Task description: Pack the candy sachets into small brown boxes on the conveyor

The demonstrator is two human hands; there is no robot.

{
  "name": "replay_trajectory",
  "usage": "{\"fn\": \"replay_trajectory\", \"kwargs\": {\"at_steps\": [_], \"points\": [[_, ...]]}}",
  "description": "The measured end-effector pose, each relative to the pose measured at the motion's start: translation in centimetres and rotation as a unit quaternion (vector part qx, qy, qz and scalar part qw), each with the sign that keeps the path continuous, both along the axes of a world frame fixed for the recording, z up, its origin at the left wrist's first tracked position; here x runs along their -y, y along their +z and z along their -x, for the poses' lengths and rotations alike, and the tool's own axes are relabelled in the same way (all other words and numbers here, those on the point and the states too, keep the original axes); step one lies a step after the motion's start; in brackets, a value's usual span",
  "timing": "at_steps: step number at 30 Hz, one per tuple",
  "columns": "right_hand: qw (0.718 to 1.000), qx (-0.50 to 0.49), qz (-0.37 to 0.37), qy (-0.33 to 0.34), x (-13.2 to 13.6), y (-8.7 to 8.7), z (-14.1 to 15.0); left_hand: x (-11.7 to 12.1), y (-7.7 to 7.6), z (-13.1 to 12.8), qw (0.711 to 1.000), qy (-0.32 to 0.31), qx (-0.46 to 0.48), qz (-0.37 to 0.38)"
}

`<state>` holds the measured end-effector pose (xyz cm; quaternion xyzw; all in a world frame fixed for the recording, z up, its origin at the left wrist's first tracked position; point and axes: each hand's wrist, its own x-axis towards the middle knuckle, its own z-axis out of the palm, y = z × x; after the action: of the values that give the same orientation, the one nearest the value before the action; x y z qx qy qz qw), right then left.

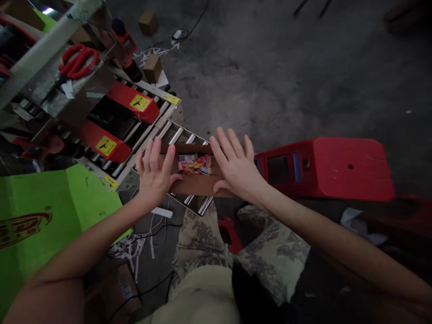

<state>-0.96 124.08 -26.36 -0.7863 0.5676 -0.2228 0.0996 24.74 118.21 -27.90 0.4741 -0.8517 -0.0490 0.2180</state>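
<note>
A small brown cardboard box [199, 183] rests on a short roller conveyor [204, 205] in front of me. Colourful wrapped packets [195, 165] show through its open middle. My left hand [155, 170] lies over the box's left end, fingers stretched out and thumb along the near side. Over the right end is my right hand [236, 163], its fingers spread and pointing away from me. Both palms face down at the end flaps, which the hands largely cover. Whether the palms press on the cardboard I cannot tell.
Left of the box stands a sealing machine with red guides [137, 101]; red-handled scissors [78, 61] lie on top. A red stool [351, 168] is at the right. A green printed carton [43, 216] fills the left. White strapping scraps [130, 249] and cables lie on the floor.
</note>
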Motion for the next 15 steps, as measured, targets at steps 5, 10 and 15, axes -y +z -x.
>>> {"fn": "replay_trajectory", "kwargs": {"at_steps": [5,10,15], "points": [[0.999,-0.045,-0.012,0.023,0.4,-1.3,0.8,0.1,-1.7,-0.7,0.985,-0.167,0.04,0.015],[0.999,-0.045,-0.003,0.024,0.2,-1.6,1.0,1.2,-1.7,1.4,0.958,-0.255,0.13,-0.029],[0.999,-0.029,0.024,0.032,-1.4,-3.3,0.9,1.6,-2.3,1.0,0.966,-0.221,0.129,-0.03]]}}
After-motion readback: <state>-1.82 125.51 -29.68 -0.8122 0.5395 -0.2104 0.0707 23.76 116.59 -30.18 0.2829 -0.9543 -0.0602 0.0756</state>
